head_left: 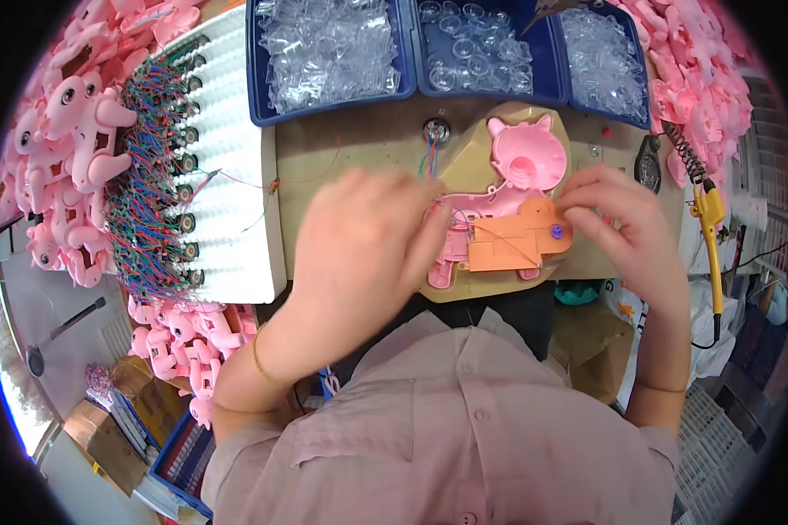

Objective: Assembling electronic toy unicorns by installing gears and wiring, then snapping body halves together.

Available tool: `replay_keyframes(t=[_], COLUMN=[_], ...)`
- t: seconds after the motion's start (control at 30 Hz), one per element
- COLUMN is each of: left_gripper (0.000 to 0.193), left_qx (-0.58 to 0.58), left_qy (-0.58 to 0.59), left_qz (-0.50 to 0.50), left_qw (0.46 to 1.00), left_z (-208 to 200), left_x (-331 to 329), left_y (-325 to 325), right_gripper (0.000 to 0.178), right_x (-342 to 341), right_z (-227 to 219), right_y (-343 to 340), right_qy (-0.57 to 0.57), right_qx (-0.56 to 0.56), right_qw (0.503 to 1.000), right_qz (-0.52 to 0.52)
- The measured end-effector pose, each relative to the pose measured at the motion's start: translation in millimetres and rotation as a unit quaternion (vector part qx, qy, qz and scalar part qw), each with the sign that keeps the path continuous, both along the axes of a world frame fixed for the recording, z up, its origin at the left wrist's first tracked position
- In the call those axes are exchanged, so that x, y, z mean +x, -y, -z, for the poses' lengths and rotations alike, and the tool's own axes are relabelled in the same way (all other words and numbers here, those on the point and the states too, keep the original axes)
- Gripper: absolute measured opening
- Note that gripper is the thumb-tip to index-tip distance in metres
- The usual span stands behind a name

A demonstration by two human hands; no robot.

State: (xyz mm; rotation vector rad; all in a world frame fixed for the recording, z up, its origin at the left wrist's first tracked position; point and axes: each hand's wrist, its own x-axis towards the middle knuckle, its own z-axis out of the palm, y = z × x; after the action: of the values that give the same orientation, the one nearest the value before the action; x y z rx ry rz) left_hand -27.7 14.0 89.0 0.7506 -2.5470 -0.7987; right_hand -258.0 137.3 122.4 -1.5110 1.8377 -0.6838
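Note:
On the worktable lies a pink plastic animal-shaped toy shell half (530, 150), its hollow inside facing up. An orange plastic box (508, 242) with a purple round part (557, 231) sits in its body, with thin wires across it. My left hand (355, 232), slightly blurred, is closed at the shell's left upper edge. Its fingertips pinch thin coloured wires (427, 162) that run up to a small round speaker (436, 130); the exact grip is partly hidden. My right hand (617, 223) is beside the orange box's right end, its fingers curved and apart, with nothing visible in them.
Blue bins (333, 105) of clear plastic parts line the back. A white ridged tray (236, 175) holds several wired speakers at left. Pink toy shells (87, 131) pile up on both sides. A yellow-handled soldering iron (711, 227) hangs at right. A tan mat (464, 284) lies under the shell.

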Motion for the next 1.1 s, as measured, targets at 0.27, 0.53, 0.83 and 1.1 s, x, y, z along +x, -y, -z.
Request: replay_keyframes(t=[0.27, 0.53, 0.83, 1.1], left_gripper=[0.012, 0.014, 0.013, 0.016], left_qx=[0.06, 0.54, 0.396, 0.243], left_qy=[-0.054, -0.188, -0.153, -0.094], left_qz=[-0.063, -0.078, -0.091, -0.102], left_qw=[0.995, 0.816, 0.901, 0.96], left_z=[28, 24, 16, 21], left_x=[-27, -28, -38, -52], left_y=[11, 8, -10, -5], right_gripper=[0.011, 0.012, 0.012, 0.018], right_x=[-2, 37, 44, 31], right_z=[9, -4, -1, 33], right_y=[-2, -42, 15, 42], right_qy=[0.108, -0.018, 0.046, -0.196], right_qx=[0.013, -0.082, -0.105, -0.418], right_qw=[0.994, 0.994, 0.989, 0.887], right_qz=[-0.011, -0.065, 0.089, -0.029])
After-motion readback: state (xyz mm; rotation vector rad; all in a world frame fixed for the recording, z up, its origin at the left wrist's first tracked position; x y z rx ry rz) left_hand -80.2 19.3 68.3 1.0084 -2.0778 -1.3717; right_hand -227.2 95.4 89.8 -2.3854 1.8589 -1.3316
